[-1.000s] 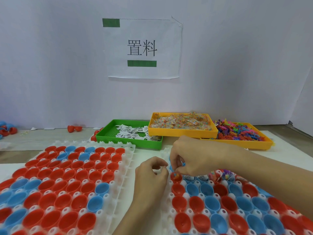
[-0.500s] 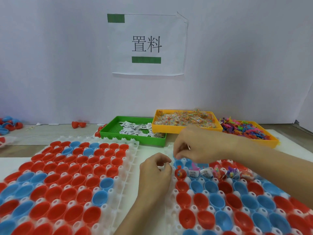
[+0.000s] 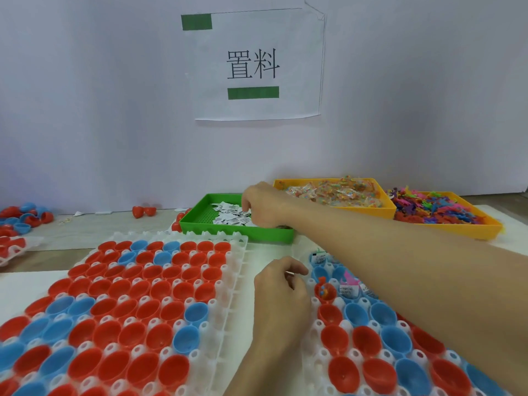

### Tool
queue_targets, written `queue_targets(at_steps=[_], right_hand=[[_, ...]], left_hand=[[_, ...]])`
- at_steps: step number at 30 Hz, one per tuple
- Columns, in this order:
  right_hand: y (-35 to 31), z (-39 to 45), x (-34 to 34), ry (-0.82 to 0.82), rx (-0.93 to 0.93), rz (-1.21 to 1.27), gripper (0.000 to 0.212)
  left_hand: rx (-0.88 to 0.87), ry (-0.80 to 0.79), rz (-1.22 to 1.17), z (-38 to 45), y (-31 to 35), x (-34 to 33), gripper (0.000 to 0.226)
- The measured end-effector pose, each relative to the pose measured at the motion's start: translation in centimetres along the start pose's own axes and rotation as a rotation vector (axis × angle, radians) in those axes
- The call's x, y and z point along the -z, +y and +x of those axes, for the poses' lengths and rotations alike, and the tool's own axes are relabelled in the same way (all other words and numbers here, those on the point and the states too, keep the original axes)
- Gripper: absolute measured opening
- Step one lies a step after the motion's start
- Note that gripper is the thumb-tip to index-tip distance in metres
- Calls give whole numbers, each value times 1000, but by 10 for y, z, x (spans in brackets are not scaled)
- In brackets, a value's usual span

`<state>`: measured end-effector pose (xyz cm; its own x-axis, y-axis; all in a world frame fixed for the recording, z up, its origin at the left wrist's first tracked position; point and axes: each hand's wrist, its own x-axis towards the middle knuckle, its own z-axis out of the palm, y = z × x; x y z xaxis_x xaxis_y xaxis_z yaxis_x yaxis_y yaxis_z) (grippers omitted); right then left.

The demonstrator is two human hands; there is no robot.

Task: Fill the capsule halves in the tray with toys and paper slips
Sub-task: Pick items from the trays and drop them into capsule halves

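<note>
Two white trays hold red and blue capsule halves: the left tray [image 3: 237,281] and the right tray [image 3: 314,364]. On the right tray, a red half [image 3: 324,292] holds a small toy, and a half beside it holds a pink toy and a slip [image 3: 349,284]. My right hand [image 3: 263,207] reaches into the green tray [image 3: 237,234], fingers bent down into the paper slips [image 3: 228,217]. My left hand [image 3: 281,292] rests curled at the right tray's left edge, pinching a small pale piece.
A yellow tray [image 3: 371,211] of wrapped toys and an orange tray [image 3: 457,231] of coloured plastic toys stand at the back right. Loose capsule halves [image 3: 143,211] lie by the wall, with more at the far left [image 3: 25,215]. A paper sign [image 3: 254,64] hangs on the wall.
My right hand left the right tray's top row and moved back and left into the green tray of slips. The left hand stayed put. The view tilted slightly.
</note>
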<state>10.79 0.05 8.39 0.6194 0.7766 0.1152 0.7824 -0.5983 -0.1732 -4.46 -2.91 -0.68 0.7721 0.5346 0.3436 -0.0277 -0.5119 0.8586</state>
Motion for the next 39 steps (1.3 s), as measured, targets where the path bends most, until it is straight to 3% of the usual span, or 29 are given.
queue_targets(at_steps=[5, 12, 17, 20, 24, 30, 35, 39], right_hand=[[-16, 11, -14, -145, -16, -223, 17], [-19, 10, -9, -182, -75, -176, 27], [-7, 3, -7, 27, -60, 103, 15], [5, 0, -2, 183, -39, 283, 24], [22, -15, 13, 349, -25, 441, 15], [38, -76, 27, 328, -35, 638, 19], [41, -138, 32, 227, -2, 847, 13], [40, -169, 37, 166, 56, 896, 13]], left_hand=[[6, -17, -51, 0, 0, 1, 36], [26, -15, -136, 0, -3, 0, 33], [14, -15, -118, 1, 0, 2, 34], [37, -10, -115, 0, 1, 2, 34], [40, -6, -103, -1, 2, 2, 33], [75, 62, -140, 0, 12, 9, 26], [189, 103, -532, 0, 39, 20, 17], [384, -77, -873, -6, 56, 25, 25]])
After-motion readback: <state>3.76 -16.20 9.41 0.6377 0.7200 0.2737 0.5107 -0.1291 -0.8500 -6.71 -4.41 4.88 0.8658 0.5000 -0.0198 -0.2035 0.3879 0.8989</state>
